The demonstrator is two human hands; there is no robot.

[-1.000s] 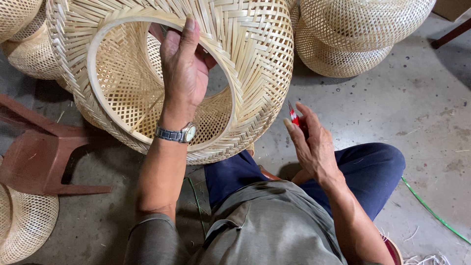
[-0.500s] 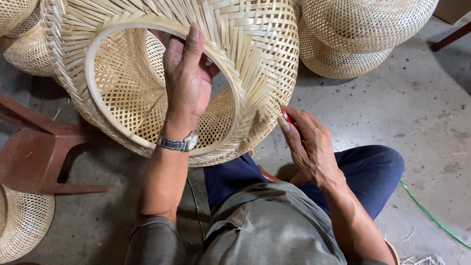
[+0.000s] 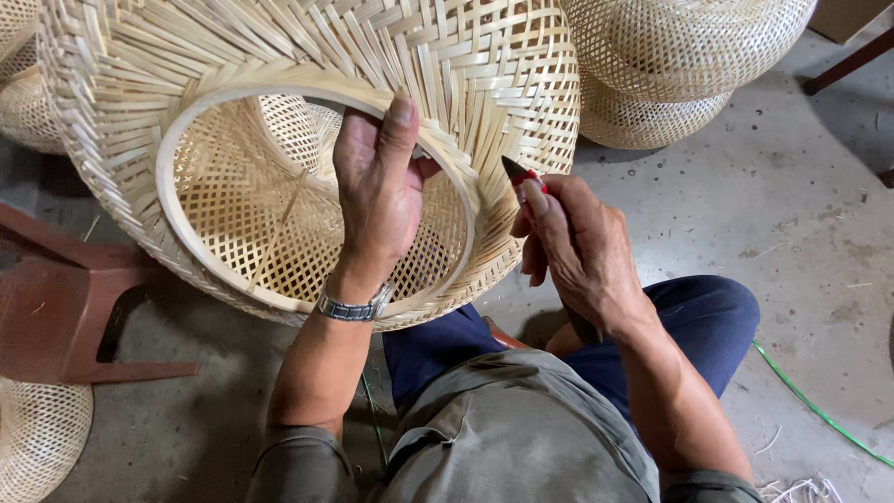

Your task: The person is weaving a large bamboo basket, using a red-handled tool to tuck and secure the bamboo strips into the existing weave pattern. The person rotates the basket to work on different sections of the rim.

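— Over the lap, what does the left hand [image 3: 377,200] hold?
— It grips the round rim of the big woven basket [image 3: 307,140], fingers curled over the hoop.
— And the right hand [image 3: 577,251]?
— Its fingers are closed around a small knife with red handle [image 3: 521,177], the dark tip touching the basket side, near the rim.
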